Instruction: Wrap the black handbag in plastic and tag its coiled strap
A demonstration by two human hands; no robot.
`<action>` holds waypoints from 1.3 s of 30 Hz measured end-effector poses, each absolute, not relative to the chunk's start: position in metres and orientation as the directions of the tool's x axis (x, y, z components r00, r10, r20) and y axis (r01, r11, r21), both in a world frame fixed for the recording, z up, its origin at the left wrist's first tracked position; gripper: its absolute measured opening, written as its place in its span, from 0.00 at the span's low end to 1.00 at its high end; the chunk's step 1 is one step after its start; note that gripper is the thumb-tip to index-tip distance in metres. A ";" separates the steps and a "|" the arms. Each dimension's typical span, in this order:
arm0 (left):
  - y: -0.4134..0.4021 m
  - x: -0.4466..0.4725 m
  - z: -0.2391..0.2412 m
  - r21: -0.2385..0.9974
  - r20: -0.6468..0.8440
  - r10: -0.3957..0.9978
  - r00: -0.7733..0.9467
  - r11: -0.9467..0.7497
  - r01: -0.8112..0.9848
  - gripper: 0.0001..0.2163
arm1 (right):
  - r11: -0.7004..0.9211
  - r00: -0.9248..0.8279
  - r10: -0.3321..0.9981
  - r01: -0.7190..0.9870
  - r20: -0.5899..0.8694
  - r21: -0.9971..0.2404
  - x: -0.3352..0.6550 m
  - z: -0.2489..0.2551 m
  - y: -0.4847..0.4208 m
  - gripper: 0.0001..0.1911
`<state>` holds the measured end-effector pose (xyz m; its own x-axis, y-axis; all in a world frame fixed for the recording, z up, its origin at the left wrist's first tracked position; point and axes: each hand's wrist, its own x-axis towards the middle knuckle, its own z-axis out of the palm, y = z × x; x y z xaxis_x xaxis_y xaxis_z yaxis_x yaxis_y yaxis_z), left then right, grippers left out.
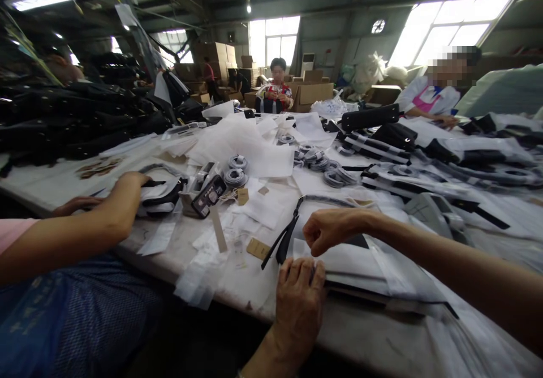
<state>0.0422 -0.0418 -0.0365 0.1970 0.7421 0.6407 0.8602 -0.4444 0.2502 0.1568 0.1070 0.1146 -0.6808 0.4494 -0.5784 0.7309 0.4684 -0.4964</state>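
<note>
A black handbag (352, 256) lies on the table in front of me, largely covered by white wrapping paper. Its thin dark strap (285, 236) hangs off the left end, and its wrapped handle (326, 200) arches at the far side. My left hand (299, 290) has its fingers bent over the bag's near left edge and grips it. Just above, my right hand (324, 231) is closed in a fist over the paper; whatever its fingers hold is hidden. A tan tag (257, 248) lies left of the bag.
At my left, a co-worker's arm (106, 214) reaches to another wrapped bag (161, 194). A box of printed cards (207, 197), coiled straps (236, 171) and paper sheets (246, 143) cover the table's middle. Wrapped bags (382, 146) pile up at right. Two people sit across.
</note>
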 end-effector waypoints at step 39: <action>-0.042 0.038 -0.032 0.158 0.638 0.727 0.254 -0.447 0.880 0.17 | 0.600 -0.601 0.799 0.799 -0.029 -0.033 0.181 0.107 0.092 0.10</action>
